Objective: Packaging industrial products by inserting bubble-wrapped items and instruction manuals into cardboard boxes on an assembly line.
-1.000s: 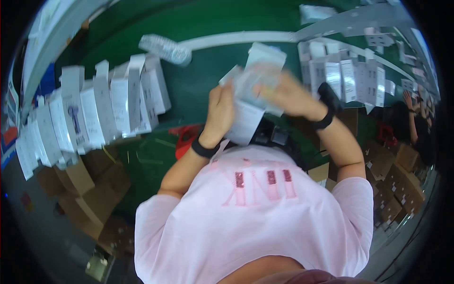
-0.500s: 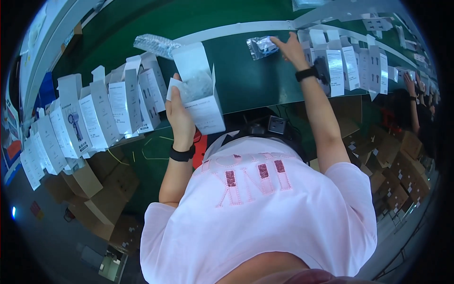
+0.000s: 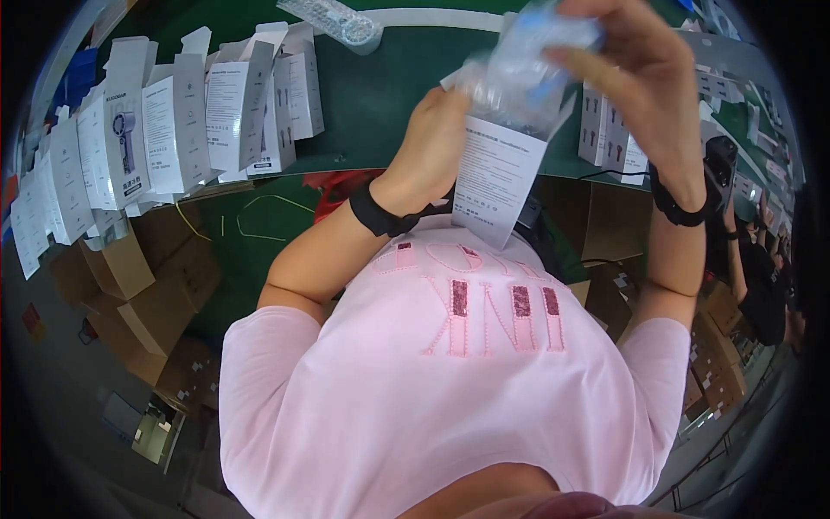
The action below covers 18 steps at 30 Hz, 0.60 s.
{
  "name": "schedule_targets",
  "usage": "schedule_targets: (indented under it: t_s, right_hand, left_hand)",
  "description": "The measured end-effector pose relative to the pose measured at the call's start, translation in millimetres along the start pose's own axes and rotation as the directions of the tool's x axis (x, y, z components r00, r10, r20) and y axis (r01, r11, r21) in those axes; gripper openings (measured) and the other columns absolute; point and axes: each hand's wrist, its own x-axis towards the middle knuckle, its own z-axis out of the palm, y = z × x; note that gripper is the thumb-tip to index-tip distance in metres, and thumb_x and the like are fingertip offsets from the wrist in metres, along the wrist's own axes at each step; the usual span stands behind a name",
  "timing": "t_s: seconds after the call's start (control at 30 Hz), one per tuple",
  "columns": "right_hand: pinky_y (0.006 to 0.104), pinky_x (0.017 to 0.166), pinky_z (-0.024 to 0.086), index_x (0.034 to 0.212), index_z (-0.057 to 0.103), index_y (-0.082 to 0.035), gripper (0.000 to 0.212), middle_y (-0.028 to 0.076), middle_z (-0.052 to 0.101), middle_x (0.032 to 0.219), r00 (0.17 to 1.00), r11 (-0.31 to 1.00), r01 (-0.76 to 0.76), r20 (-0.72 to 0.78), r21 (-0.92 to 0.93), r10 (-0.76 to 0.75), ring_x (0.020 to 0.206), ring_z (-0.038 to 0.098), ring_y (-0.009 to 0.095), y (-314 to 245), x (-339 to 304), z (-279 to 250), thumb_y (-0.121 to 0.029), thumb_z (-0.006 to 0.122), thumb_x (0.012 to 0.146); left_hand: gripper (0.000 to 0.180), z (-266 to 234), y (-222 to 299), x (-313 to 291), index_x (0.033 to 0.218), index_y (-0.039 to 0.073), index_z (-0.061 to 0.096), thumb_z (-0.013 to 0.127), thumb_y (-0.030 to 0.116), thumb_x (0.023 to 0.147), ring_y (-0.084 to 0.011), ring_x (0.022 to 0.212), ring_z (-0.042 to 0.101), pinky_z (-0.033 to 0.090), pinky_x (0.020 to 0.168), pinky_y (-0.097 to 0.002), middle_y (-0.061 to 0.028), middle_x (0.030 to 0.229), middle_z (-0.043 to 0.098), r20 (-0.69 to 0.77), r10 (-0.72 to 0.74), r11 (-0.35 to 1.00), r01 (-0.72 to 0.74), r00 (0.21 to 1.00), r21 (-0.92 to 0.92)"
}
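Note:
A tall white carton (image 3: pixel 497 177) with printed sides stands tilted in front of my chest, its top open. My left hand (image 3: pixel 432 143) is wrapped round its left side near the top. Clear bubble wrap (image 3: pixel 484 91) bulges in the carton's mouth; what it encloses is hidden. Above the opening, my right hand (image 3: pixel 644 78) pinches a small clear plastic pouch (image 3: pixel 540 52) with blue bits inside. The pouch and the right fingers are smeared by motion. Pouch and bubble wrap overlap in the picture, and I cannot tell whether they touch.
Open white cartons (image 3: pixel 173 130) line the green bench (image 3: pixel 380 95) on the left; more cartons (image 3: pixel 596 125) stand right. A bubble-wrapped item (image 3: pixel 341 24) lies at the back. Brown cardboard boxes (image 3: pixel 160 303) sit below. Another person (image 3: pixel 761 285) is at the far right.
My right hand has picked the pouch off the bench and brought it above the carton. My left hand has moved the carton rightward, in front of me. The view has shifted too.

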Motion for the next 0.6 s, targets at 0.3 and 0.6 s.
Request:
schedule_targets:
  t_s: [0.3, 0.6]
  right_hand:
    - [0.0269, 0.079, 0.049, 0.125, 0.053, 0.008, 0.035, 0.012, 0.067, 0.104, -0.017, 0.657, -0.695, 0.920, -0.292, 0.391, 0.090, 0.058, 0.011, 0.5, 13.1, -9.6, -0.005, 0.054, 0.093]
    - [0.0332, 0.096, 0.047, 0.143, 0.038, -0.004, 0.069, 0.014, 0.054, 0.131, 0.928, 0.894, -0.370, -0.059, -0.254, 0.367, 0.115, 0.056, 0.024, 13.8, -54.3, -42.2, -0.024, 0.068, 0.085]
  left_hand:
    - [0.068, 20.4, -12.3, -11.1, 0.144, -0.006, 0.028, 0.052, 0.037, 0.097, -0.0205, 0.126, 0.044, 0.036, 0.103, -0.0296, -0.0191, 0.133, 0.049, 0.438, -0.026, 0.994, 0.071, 0.899, -0.087]
    - [0.070, -21.4, -15.2, -10.4, 0.133, 0.005, 0.040, 0.080, 0.007, 0.075, -0.0224, 0.120, 0.052, 0.044, 0.098, -0.0376, -0.0149, 0.128, 0.054, 0.487, 0.333, 0.896, -0.431, 0.807, 0.102]
